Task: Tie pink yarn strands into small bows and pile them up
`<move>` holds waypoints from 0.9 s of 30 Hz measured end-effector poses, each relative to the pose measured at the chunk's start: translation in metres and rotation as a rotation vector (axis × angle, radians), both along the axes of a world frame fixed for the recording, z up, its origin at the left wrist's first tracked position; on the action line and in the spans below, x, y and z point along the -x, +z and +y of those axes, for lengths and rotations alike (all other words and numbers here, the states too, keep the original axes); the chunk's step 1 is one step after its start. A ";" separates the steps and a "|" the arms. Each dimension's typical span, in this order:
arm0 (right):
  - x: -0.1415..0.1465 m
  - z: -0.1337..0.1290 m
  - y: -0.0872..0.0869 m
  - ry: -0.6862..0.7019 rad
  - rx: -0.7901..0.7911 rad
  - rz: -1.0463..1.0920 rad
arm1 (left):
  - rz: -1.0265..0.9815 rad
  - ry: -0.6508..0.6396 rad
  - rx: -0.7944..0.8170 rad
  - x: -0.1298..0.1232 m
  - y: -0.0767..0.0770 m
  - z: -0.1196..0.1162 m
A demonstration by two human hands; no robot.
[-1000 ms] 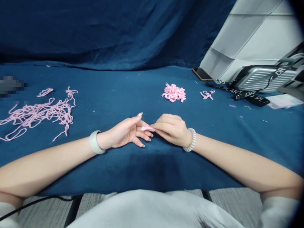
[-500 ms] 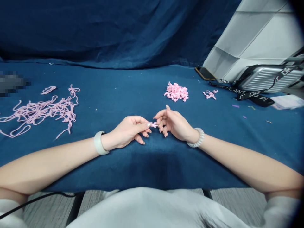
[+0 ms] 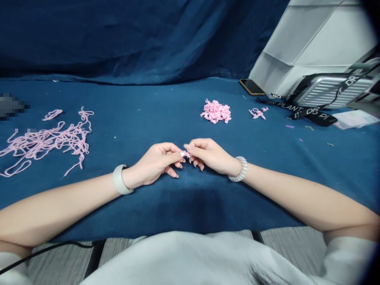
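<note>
Left hand: left hand [image 3: 154, 164] narrow, thumb and forefinger pinching a small pink yarn piece [image 3: 187, 154]; remaining fingers loosely curled.

Right hand: right hand [image 3: 212, 156] narrow, fingers curled, forefinger tip at the same piece; whether it grips the piece cannot be told at this size.

Held item: located between the two hands, above the blue cloth, mostly hidden by the fingers; its exact shape cannot be told.

Wrists: pale wristband [image 3: 119, 179] on the left wrist; translucent coil bracelet [image 3: 239, 170] on the right wrist.

Support: blue cloth [image 3: 190, 206] covering the counter, with a matching blue backdrop [image 3: 118, 39] at the far side.

Far centre: pile of pink yarn knots [image 3: 215, 111], beyond the hands.

Right of pile: small cluster of pink knots [image 3: 257, 114], just beside it.

Left side: loose pink yarn strands [image 3: 49, 142] in a tangled spread, with a short pink loop [image 3: 52, 114] just beyond them.

Far right: smartphone [image 3: 251, 87], silver ribbed case [image 3: 329, 90], black lettered strap [image 3: 314, 113], and a sheet of paper [image 3: 353, 118].
</note>
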State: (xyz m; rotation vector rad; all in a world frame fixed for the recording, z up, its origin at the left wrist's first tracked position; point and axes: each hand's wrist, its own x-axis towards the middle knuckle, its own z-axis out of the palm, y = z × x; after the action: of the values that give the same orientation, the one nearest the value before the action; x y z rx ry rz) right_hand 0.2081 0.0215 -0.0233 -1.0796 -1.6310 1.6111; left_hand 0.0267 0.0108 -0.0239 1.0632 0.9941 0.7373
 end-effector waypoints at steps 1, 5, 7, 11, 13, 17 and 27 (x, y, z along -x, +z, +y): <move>0.000 0.000 0.000 0.001 -0.005 -0.006 | -0.004 0.007 -0.003 0.000 0.000 0.000; 0.000 0.000 0.000 -0.005 -0.016 -0.012 | -0.026 0.035 -0.015 0.001 0.000 -0.001; 0.001 0.000 0.001 -0.008 -0.013 -0.006 | -0.032 0.039 -0.018 0.001 0.000 -0.002; 0.002 0.000 0.001 0.007 -0.015 -0.021 | -0.036 0.047 -0.035 0.000 0.000 -0.002; 0.002 -0.002 0.000 0.014 -0.025 -0.043 | -0.038 0.047 -0.038 0.000 0.000 -0.002; 0.001 -0.003 -0.003 0.004 -0.041 -0.028 | -0.082 0.034 0.004 0.000 0.000 -0.001; 0.000 0.001 -0.006 -0.039 0.006 0.060 | -0.227 0.029 0.098 0.002 0.001 0.002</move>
State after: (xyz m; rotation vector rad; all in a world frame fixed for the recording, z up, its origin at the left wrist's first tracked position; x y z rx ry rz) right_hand 0.2085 0.0221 -0.0297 -1.0502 -1.5582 1.6087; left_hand 0.0244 0.0125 -0.0234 0.8609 0.8436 0.8061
